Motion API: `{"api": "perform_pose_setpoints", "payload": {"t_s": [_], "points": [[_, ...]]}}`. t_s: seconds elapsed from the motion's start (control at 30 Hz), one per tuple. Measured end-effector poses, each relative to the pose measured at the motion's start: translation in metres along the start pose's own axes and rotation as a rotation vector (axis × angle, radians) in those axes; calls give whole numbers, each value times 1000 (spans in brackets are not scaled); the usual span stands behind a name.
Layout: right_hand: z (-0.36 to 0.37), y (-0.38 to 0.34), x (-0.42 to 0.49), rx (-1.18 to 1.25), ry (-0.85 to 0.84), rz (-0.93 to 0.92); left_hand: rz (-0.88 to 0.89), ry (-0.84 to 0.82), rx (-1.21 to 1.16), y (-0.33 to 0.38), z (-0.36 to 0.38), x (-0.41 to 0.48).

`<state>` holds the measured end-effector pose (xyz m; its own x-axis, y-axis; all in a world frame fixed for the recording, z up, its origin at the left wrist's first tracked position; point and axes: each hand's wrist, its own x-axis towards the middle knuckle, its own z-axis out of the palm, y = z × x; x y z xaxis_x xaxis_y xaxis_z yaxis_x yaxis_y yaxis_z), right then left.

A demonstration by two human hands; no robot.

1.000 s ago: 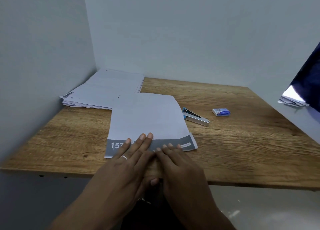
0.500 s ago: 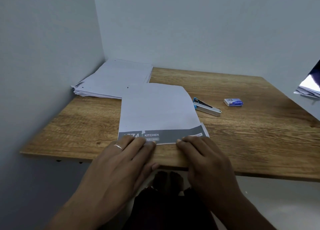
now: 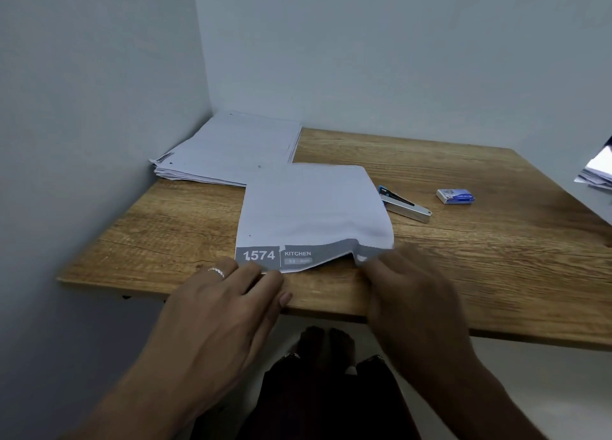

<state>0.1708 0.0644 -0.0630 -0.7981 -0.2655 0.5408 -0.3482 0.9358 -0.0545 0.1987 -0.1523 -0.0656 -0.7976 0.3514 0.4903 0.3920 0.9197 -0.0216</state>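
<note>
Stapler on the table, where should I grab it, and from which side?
Grip the stapler across its two long sides near the middle, coming down from above and from the right. It lies flat on the table, its blue end right beside the paper sheets, so the silver end and the right side are free. The right hand is nearer to it.

Inventory by kind, as visible:

- Tables: one wooden table (image 3: 480,274).
- Hands: two, namely one left hand (image 3: 215,310) and one right hand (image 3: 410,294).
- Rings: one ring (image 3: 216,271).
- Folded paper bundles with a grey printed band: one folded bundle (image 3: 308,208).
- Paper stacks: two, namely one corner stack (image 3: 231,148) and one edge stack (image 3: 596,173), cut off by the frame; sheets per stack not countable.
- Staplers: one stapler (image 3: 405,204).
- Staple boxes: one staple box (image 3: 455,196).
- Bare feet (image 3: 313,340) below the table: two.
</note>
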Motion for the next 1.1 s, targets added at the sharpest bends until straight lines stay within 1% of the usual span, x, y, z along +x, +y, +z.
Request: {"api": "perform_pose_setpoints", "payload": {"t_s": [0.13, 0.27, 0.33, 0.4, 0.47, 0.5, 0.57, 0.73, 0.83, 0.93, 1.03, 1.1], "points": [[4, -40, 8, 51, -55, -77, 34, -14, 37, -2, 2, 0], [-8, -36, 17, 70, 13, 48, 36, -24, 9, -6, -1, 0], [-12, -33, 18, 72, 2, 49, 43, -25, -11, -6, -1, 1], [-10, -35, 19, 139, -53, -50, 48, -22, -20, -6, -1, 1], [-3, -42, 20, 229, -148, -144, 47, -16, -27, -7, -2, 2], [2, -45, 19, 259, -199, -165, 43, -15, -27, -8, -3, 2], [8, -46, 18, 308, -225, -158, 28, -25, -16, -10, -4, 1], [0, -20, 8, 314, -180, -84, -6, -35, -8, -7, -3, 0], [-5, 9, -4, 266, -112, -21, -12, -48, -71, -8, -3, -1], [-7, 28, -13, 233, -37, 26, 19, -73, -162, -14, -1, -2], [-5, 36, -15, 270, 4, 18, 48, -125, -188, -23, 4, -2], [-4, 40, -19, 311, 22, -4, 59, -105, -198, -28, 5, -2]]}}
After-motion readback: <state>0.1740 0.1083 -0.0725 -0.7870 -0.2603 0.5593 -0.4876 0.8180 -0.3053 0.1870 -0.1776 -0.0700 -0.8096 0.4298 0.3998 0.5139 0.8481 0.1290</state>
